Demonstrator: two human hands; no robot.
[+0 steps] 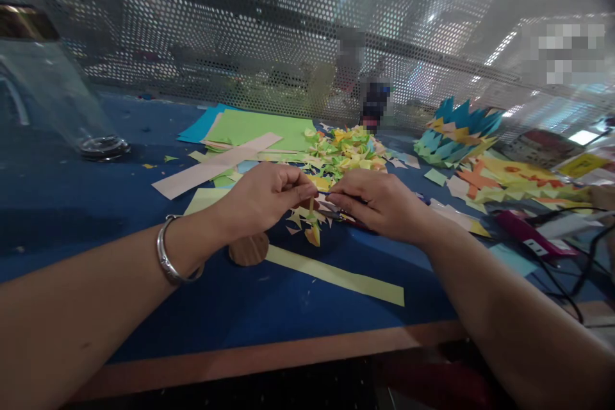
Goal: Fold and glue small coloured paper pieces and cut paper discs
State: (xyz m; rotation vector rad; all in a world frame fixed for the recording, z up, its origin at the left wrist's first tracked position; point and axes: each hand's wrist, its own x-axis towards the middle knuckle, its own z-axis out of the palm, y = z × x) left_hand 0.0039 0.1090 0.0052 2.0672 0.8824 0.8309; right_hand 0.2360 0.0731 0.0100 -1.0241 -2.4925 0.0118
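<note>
Side by side over the table, my left hand (269,198) and my right hand (379,202) both have their fingertips pinched together. A thin dark blue piece (323,193), like a bit of string or a slim stick, runs between the two pinches. Its exact kind is too small to tell. Under my left fingertips hangs a narrow yellowish strip (311,206), with small folded yellow paper (313,234) below it. Behind my hands lies a pile of folded yellow and green paper pieces (348,150). Below my left wrist are a round brown wooden piece (248,250) and a pale yellow paper strip (336,273).
Green paper sheets (269,125) and a pinkish strip (216,166) lie at the back left. A clear bottle (57,90) stands far left. At right are a blue pointed paper crown (456,131), a purple power strip (533,234) and cables. A perforated metal screen (192,19) rises behind.
</note>
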